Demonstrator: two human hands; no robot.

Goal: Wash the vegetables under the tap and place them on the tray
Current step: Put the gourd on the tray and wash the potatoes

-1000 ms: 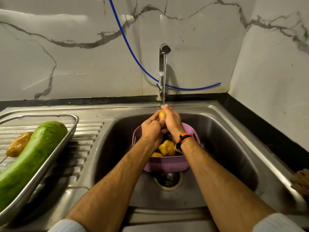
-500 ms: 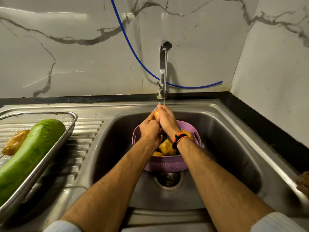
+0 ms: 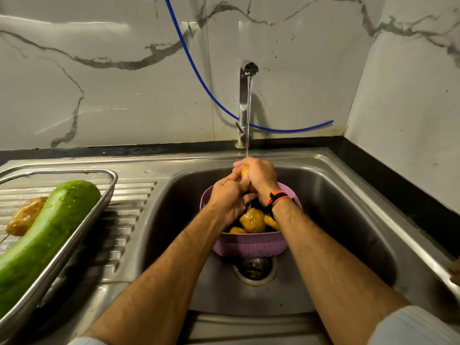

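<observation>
Water runs from the steel tap [image 3: 245, 100] onto a small yellow-brown potato [image 3: 244, 173] that both hands hold over the sink. My right hand [image 3: 260, 176] grips it from above; my left hand [image 3: 227, 199] wraps it from below. Under them a purple basket [image 3: 251, 245] holds several more potatoes [image 3: 252, 220] and something dark. On the left drainboard a steel mesh tray [image 3: 74, 235] carries a wet green gourd [image 3: 49, 227] and one brown potato [image 3: 25, 216].
The steel sink [image 3: 348, 220] has an open drain [image 3: 254, 267] just in front of the basket. A blue hose [image 3: 204, 83] hangs across the marble wall behind the tap. A black counter edge [image 3: 398, 185] runs along the right.
Both hands have shifted and turned slightly around the potato under the stream; the right hand now covers more of it. The tray and basket have not moved.
</observation>
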